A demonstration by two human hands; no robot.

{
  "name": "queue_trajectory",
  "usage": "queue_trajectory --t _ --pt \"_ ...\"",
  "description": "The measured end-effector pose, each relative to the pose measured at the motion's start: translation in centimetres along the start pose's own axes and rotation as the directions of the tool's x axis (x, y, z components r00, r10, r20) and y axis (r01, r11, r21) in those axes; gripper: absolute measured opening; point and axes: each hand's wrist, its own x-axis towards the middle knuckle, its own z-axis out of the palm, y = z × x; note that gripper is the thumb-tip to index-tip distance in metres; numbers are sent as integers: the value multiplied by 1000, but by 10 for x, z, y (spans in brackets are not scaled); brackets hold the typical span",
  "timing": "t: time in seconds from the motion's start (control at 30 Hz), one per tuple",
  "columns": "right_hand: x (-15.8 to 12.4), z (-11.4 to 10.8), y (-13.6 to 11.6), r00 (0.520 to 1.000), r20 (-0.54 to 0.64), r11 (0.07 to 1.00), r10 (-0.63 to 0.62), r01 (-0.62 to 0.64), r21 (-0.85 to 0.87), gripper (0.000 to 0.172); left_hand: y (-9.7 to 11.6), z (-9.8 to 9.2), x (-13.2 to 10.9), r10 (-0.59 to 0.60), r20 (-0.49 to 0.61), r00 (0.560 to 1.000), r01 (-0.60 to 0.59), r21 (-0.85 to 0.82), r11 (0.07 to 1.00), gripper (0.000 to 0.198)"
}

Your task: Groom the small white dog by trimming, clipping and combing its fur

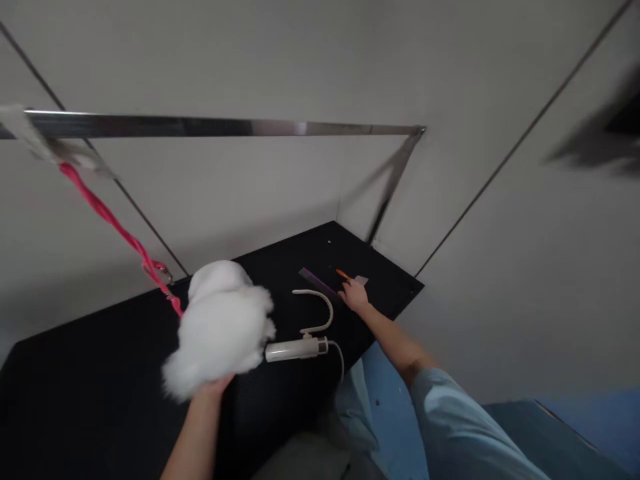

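Note:
A fluffy white dog (220, 327) is on the black table (115, 373), its head and legs not distinguishable. My left hand (218, 385) holds the dog at its near side, the fingers mostly buried in fur. On the right, my right hand (355, 295) reaches down to the tabletop, fingers apart. Its fingertips are close to the end of a thin purple comb (319, 283). Just beyond the hand lies a tool with an orange handle (343, 274) and a pale, flat part (361, 281). Whether the fingers touch either one, I cannot tell.
Between my arms lies a white corded cylinder-shaped device (295, 349) with a curved white hook (327, 310). A metal bar (225, 127) crosses above the table, with a twisted pink lead (115, 223) running down to the dog. Grey walls close off the far side.

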Motion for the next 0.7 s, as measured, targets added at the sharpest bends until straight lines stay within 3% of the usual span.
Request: queue_trajectory --t 0.1,0.13,0.2,0.3,0.37,0.43,0.53,0.6,0.7 --pt "13 -2 -26 997 76 1000 -11 13 -27 40 -6 8 21 -66 -7 998 66 43 997 33" --pt "16 -5 -34 995 98 999 -4 8 -37 39 -7 14 24 -68 -69 995 70 35 997 30" --pt "21 -15 -47 993 121 999 2 5 -52 37 -8 30 24 4 -157 988 -11 -46 999 33" --pt "13 -36 -65 996 82 998 -29 33 -50 31 -3 48 18 -8 -187 982 -9 -88 996 30" --pt "-8 -47 -81 998 3 997 -68 68 -24 33 0 52 13 57 -173 983 -67 -57 996 26" --pt "-45 -47 -103 988 -88 992 -126 128 17 47 0 49 8 111 -172 979 -116 -18 993 27" --pt "-108 -26 -143 944 -185 952 -274 294 87 51 -4 44 0 134 -190 973 -145 -47 988 30" --pt "-137 -7 -163 892 -248 900 -377 416 128 43 -6 41 -6 116 -222 968 -147 -127 981 24" --pt "-151 9 -166 932 -219 938 -290 323 129 32 -7 33 -15 40 -240 970 -92 -210 973 30"
